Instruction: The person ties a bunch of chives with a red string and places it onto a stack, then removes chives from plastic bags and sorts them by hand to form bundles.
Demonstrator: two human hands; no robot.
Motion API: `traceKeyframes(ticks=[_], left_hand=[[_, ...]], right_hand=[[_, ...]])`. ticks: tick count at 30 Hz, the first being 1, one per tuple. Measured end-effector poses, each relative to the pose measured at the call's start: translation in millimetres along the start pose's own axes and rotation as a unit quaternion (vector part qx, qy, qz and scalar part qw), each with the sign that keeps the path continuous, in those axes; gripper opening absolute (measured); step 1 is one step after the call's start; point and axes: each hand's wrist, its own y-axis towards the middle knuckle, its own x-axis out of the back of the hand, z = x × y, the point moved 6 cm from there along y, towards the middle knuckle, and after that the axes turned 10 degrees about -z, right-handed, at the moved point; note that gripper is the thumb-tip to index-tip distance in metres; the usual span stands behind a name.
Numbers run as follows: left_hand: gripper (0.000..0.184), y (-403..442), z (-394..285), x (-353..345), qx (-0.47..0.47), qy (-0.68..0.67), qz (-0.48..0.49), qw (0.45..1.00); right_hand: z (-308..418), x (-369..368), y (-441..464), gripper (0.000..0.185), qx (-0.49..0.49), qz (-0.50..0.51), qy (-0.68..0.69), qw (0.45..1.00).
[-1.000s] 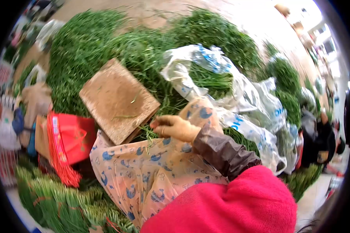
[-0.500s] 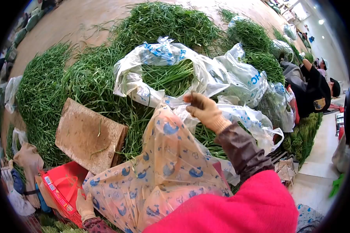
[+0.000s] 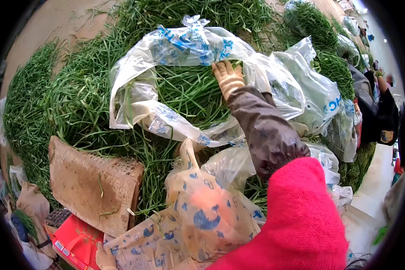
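My right hand [image 3: 228, 77], in a cream glove and brown sleeve cover, lies with fingers spread on long green stalks [image 3: 189, 94]. These stalks fill an open clear plastic bag [image 3: 135, 101] with blue print, its rim folded back in a ring. The palm is turned down, near the bag's far right rim. Low at the left, my gloved left hand [image 3: 104, 258] rests beside a red box [image 3: 76, 240], fingers stretched out and partly cut off by the frame edge. A translucent apron [image 3: 166, 234] with blue whales covers my lap.
A worn brown board [image 3: 92, 184] leans on the heaped stalks [image 3: 81, 108] at the left. Another clear bag [image 3: 301, 85] stands to the right. Beyond it a person in dark clothes [image 3: 384, 114] is at the right edge. Loose stalks spread over the floor [image 3: 67, 22].
My right hand has moved forward, from the bag's near rim onto the stalks inside, and its bent fingers have spread out. My left hand remains by the red box. The view has shifted.
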Motion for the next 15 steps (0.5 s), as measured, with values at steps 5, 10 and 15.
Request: traceKeyframes(ticks=[5, 10, 15], left_hand=[[0.050, 15.2, -10.4, -3.2, -0.048, 0.000, -0.012, 0.999], [0.049, 19.8, -41.3, 10.4, -0.054, 0.024, 0.030, 0.998], [0.048, 38.2, -126.2, 61.1, -0.232, -0.121, -0.150, 0.953]], right_hand=[[-4.2, -21.8, 19.8, 0.058, 0.032, -0.117, 0.029, 0.992], [-2.7, -31.0, -24.4, 0.061, 0.051, -0.127, 0.129, 0.982], [-6.2, -33.1, -29.6, 0.025, 0.078, -0.081, 0.158, 0.981]])
